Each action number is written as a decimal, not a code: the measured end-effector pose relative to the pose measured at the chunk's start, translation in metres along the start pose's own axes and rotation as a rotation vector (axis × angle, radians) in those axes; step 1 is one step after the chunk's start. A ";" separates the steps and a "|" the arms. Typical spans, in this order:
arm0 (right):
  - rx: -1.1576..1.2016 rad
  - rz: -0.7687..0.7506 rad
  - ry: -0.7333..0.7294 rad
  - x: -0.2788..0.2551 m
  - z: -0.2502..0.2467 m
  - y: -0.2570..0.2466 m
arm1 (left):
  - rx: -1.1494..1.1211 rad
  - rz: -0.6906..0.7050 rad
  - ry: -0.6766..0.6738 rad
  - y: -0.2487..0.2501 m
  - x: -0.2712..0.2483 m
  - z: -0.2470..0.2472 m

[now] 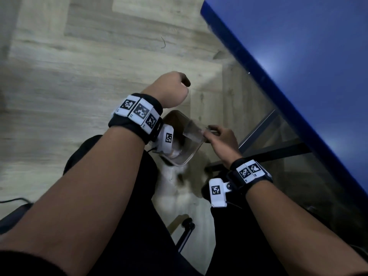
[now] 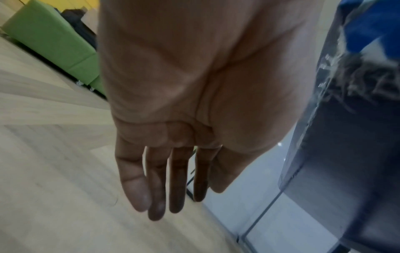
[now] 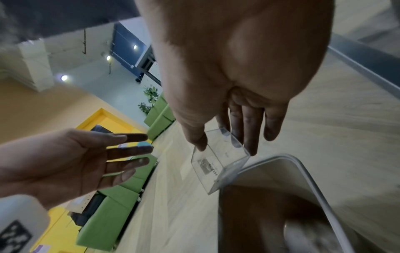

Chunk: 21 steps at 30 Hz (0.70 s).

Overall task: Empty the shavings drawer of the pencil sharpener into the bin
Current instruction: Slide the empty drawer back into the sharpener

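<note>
Shavings drawer [image 3: 218, 162], clear plastic, sits at centre of the right wrist view, pinched in your right hand [image 3: 233, 77]; thumb on one side wall, fingers [image 3: 251, 133] down the opposite wall; it tilts toward the bin [image 3: 303, 171], whose pale rounded rim fills the lower right of that frame; drawer's lower corner lies at or just above the rim, contact not clear; a small dark patch shows against one clear wall, too blurred to name; in the head view the drawer [image 1: 194, 132] sits mid-frame, over the open mouth of the bin [image 1: 191, 154], with your right hand [image 1: 221, 140] just to its right; your left hand [image 1: 169, 90] hangs above and to the left of the bin, apart from the drawer, holding nothing; left wrist view shows that hand [image 2: 184, 102] with fingers [image 2: 155, 188] straight and close together, pointing down toward pale wood floor [image 2: 54, 179]; right wrist view shows it [image 3: 71, 162] at left of frame, palm open, fingers spread a little; blue tabletop [image 1: 298, 56] takes the upper right of the head view, its dark metal frame [image 1: 258, 132] running beneath; green sofa units [image 3: 112, 214] line the lower left of the right wrist view; bin interior dark and blurred, contents not readable.
</note>
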State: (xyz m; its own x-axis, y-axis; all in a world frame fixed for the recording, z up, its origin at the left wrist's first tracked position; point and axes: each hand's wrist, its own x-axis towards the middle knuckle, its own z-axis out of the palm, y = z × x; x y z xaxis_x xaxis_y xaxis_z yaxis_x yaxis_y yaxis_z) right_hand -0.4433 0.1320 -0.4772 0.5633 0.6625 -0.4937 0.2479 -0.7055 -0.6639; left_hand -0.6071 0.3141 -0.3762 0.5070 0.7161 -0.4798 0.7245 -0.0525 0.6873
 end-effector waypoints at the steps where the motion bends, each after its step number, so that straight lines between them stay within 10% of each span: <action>1: 0.024 0.007 0.003 -0.005 -0.006 0.000 | -0.044 -0.004 0.020 0.005 -0.006 -0.003; 6: 0.198 0.038 -0.021 -0.049 -0.041 -0.016 | 0.001 0.065 -0.001 0.042 -0.056 -0.016; 12: 0.382 0.032 -0.180 -0.119 -0.080 -0.036 | 0.424 0.290 -0.376 0.068 -0.134 0.007; 21: 0.538 -0.007 -0.184 -0.222 -0.133 -0.029 | 0.564 0.577 -0.288 0.103 -0.211 0.028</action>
State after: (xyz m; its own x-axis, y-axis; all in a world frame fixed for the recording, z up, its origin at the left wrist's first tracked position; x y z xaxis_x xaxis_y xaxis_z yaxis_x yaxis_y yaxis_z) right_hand -0.4706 -0.0284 -0.2733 0.4048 0.7335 -0.5460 -0.2125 -0.5053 -0.8363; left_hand -0.6266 0.1384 -0.2192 0.9114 0.2698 -0.3109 0.4017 -0.7475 0.5291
